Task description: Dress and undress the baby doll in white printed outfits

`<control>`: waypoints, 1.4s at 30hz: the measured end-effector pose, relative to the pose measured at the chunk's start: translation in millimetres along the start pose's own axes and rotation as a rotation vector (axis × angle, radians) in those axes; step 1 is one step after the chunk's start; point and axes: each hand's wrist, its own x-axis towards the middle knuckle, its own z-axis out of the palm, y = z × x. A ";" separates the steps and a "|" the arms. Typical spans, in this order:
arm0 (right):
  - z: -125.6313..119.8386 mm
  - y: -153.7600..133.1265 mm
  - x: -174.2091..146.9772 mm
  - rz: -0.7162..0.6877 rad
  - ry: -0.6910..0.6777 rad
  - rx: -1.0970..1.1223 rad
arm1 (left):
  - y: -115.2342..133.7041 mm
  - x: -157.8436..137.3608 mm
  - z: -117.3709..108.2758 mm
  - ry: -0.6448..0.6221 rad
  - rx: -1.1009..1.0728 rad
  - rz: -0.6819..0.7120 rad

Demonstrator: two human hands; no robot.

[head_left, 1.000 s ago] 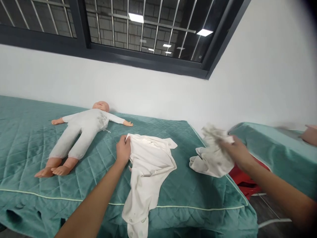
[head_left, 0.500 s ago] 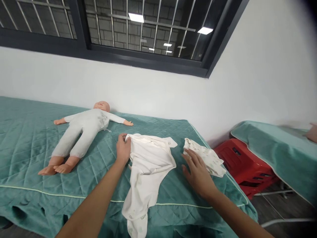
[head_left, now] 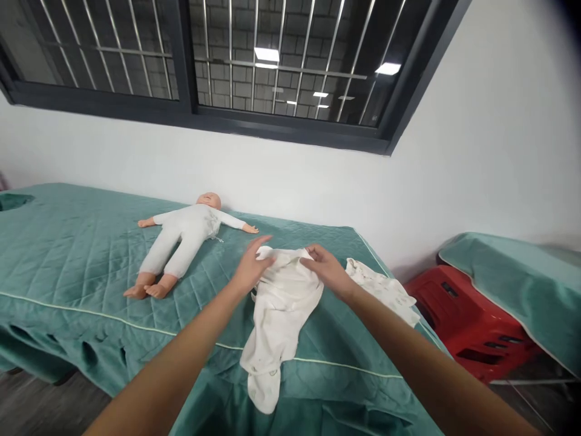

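Note:
A white baby garment [head_left: 284,309] lies in front of me on a green quilted bed cover [head_left: 82,242], its narrow lower end hanging over the edge. My right hand [head_left: 324,269] pinches the garment's upper right corner between thumb and fingers. At the upper left corner is my left hand [head_left: 252,266], its thumb and forefinger apart and touching the cloth. A second folded white garment with a small print [head_left: 381,290] lies beyond my right forearm, which hides part of it. Farther left, a baby doll [head_left: 186,230] in a white suit lies on its back with arms spread.
A white wall with a dark-framed barred window [head_left: 290,130] rises behind the bed. To the right, a red plastic stool [head_left: 467,315] stands in the gap beside another green-covered bed [head_left: 503,272].
My right hand has moved left from the printed garment to the white garment's upper right corner. The left hand's fingers have spread. The view has shifted, and the garment's top is folded inward.

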 end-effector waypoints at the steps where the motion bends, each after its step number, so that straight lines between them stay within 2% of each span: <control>1: -5.6 -18.8 -3.7 -0.078 -0.068 0.173 | 19.7 4.2 -4.9 -0.109 -0.020 0.085; 3: -20.8 -56.8 -12.7 -0.194 -0.241 0.377 | 57.7 12.7 -17.3 -0.356 -0.067 0.163; 5: -40.8 -91.5 -22.0 -0.254 -0.334 0.376 | 89.0 18.8 -31.0 -0.550 -0.103 0.093; 9: -84.0 -141.4 -39.2 -0.334 -0.471 0.164 | 130.5 19.3 -49.9 -0.647 -0.187 -0.003; 11: -101.5 -157.8 -47.9 -0.364 -0.456 0.068 | 148.0 15.8 -52.7 -0.679 -0.266 0.029; 13: -114.2 -170.0 -57.2 -0.394 -0.375 -0.044 | 166.7 12.2 -52.7 -0.680 -0.274 0.079; 15: -122.2 -177.9 -67.2 -0.426 -0.237 -0.207 | 184.4 9.8 -51.9 -0.609 -0.189 0.133; 19: -129.0 -178.9 -86.5 -0.521 0.120 -0.722 | 207.0 9.1 -52.4 -0.348 0.051 0.269; 22: -133.9 -169.6 -96.6 -0.540 0.315 -1.034 | 215.2 9.5 -57.6 -0.064 0.212 0.451; 24: -140.0 -161.3 -100.3 -0.521 0.372 -1.086 | 219.2 9.0 -64.2 0.145 0.291 0.558; 27: -151.4 -146.2 -102.3 -0.476 0.408 -1.014 | 219.2 7.9 -76.9 0.292 0.318 0.608; 30: -158.1 -126.5 -102.0 -0.421 0.409 -0.808 | 202.7 7.2 -86.9 0.294 0.312 0.497; 34: -154.4 -94.3 -102.2 -0.274 0.387 -0.477 | 157.5 3.9 -89.9 0.150 0.390 0.254; 37: -149.6 -66.9 -98.9 -0.137 0.357 -0.318 | 123.0 1.4 -89.4 0.036 0.483 0.085; 39: -147.0 -46.6 -90.7 -0.067 0.335 -0.278 | 103.1 3.7 -88.9 -0.024 0.540 0.008; 42: -137.8 -13.6 -67.5 -0.022 0.264 -0.341 | 73.1 14.1 -82.3 -0.110 0.673 -0.076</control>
